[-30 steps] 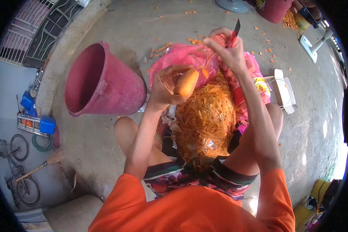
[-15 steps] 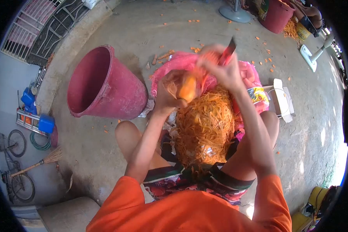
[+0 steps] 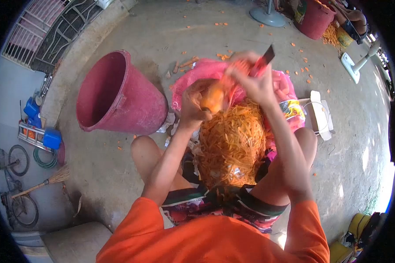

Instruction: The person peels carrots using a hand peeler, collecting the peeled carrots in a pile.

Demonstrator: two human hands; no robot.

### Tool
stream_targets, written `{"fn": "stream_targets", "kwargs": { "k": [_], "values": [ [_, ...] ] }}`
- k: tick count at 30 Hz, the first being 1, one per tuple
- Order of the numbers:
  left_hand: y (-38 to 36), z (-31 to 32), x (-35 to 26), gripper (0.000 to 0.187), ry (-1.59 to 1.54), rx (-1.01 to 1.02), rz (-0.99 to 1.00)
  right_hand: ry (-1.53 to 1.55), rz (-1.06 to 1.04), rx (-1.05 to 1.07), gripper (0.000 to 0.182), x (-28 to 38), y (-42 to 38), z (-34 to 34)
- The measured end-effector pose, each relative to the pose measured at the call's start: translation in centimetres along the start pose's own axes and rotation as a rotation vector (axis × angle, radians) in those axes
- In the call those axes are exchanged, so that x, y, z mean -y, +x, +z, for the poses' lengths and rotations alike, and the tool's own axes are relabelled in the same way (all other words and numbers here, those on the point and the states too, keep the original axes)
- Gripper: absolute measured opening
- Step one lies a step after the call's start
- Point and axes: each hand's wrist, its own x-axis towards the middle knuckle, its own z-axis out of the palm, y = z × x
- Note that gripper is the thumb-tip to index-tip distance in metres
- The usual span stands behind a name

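My left hand (image 3: 196, 103) is wrapped round an orange carrot (image 3: 212, 100), its blunt end pointing toward me. In my right hand (image 3: 254, 79) is a red peeler (image 3: 260, 66) with a dark flat end sticking out past the fingers. The peeler's working end is smeared by motion close to the carrot's far side. Below both hands, a big heap of orange peelings (image 3: 232, 140) rises between my knees. Behind the heap lies a pink mesh sack (image 3: 197, 74), with pale peeled carrots (image 3: 281, 85) at its right.
A large pink bucket (image 3: 140, 101) leans at the left. To the right is a white box (image 3: 318, 114). Carrot scraps dot the concrete floor (image 3: 162, 39). A fan base (image 3: 267, 17) stands at the back, near another pink bucket (image 3: 315, 19) and another person's arm (image 3: 353, 15).
My right hand and the peeler have shifted slightly right and down, with the dark end tilting further right. The carrot and my left hand stay almost in place.
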Motion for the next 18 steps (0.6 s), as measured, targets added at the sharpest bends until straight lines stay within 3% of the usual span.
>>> {"fn": "stream_targets", "kwargs": {
  "k": [2,3,5,6,7,9,11,13,14,15,17,18],
  "values": [
    [-1.0,-0.1,0.2,0.101,0.016,0.014,-0.006,-0.006,0.228,-0.148,0.021,-3.0,0.8,-1.8],
    [-1.0,-0.1,0.4,0.100,0.045,-0.009,0.012,-0.007,0.227,-0.150,0.021,-2.4,0.3,-1.5],
    [0.0,-0.3,0.5,0.098,0.103,-0.050,0.068,0.152,0.132,-0.109,0.020,-0.4,0.0,-0.2],
    [0.2,-0.4,0.4,0.098,0.110,-0.042,0.030,0.013,-0.193,0.030,0.021,-0.5,0.0,0.3],
    [0.2,-0.5,0.3,0.098,0.108,-0.041,0.029,0.010,-0.192,0.031,0.021,-0.9,0.1,0.1],
    [-0.3,-0.6,-0.2,0.100,0.034,0.025,-0.046,-0.002,0.174,-0.060,0.024,-2.0,0.5,-1.0],
    [-0.4,0.4,-0.6,0.102,-0.018,0.023,-0.009,0.070,0.280,-0.121,0.023,-2.4,0.7,-1.5],
    [-0.1,1.1,-0.5,0.104,-0.017,-0.087,-0.001,0.096,0.042,-0.075,0.019,-0.6,0.0,0.3],
    [-0.1,1.2,-0.4,0.105,0.021,-0.095,-0.010,-0.031,-0.172,0.008,0.019,0.1,-0.1,1.0],
    [-0.1,1.0,-0.3,0.105,0.018,-0.095,-0.011,-0.034,-0.170,0.009,0.019,-0.4,0.2,0.5],
    [-0.9,0.4,0.0,0.104,-0.016,-0.052,-0.028,-0.017,0.315,-0.132,0.020,-2.3,0.6,-1.3],
    [-0.9,0.9,-0.5,0.104,-0.040,-0.053,-0.021,0.022,0.256,-0.161,0.020,-2.1,1.3,-1.6]
  ]
}}
